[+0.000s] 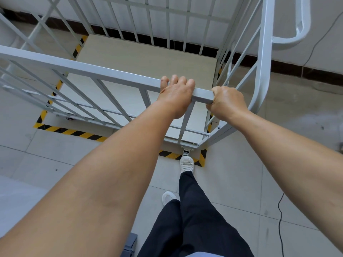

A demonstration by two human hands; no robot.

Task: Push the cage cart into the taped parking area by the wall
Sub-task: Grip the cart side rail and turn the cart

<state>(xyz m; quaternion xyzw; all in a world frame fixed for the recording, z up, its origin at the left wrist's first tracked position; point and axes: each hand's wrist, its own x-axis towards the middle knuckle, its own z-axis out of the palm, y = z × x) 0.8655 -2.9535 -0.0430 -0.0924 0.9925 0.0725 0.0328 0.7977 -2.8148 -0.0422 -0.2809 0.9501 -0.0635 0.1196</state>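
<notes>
The white metal cage cart (78, 67) with a pale wooden floor stands in front of me, close to the wall. Yellow-and-black tape (70, 131) marks a rectangle on the floor around its base; the tape shows on the left, near and right sides. My left hand (175, 95) lies over the near top rail, fingers curled across it. My right hand (227, 103) grips the end of that same rail at the cart's near right corner. One white shoe (187, 164) rests on the tape by a caster at the cart's near edge.
The wall with a dark skirting strip (297, 68) runs behind the cart. A curved white handle bar (297, 37) sticks out at the cart's right. A thin black cable (280, 216) trails over the grey tiles at right. A dark grey object (130, 244) sits at the bottom edge.
</notes>
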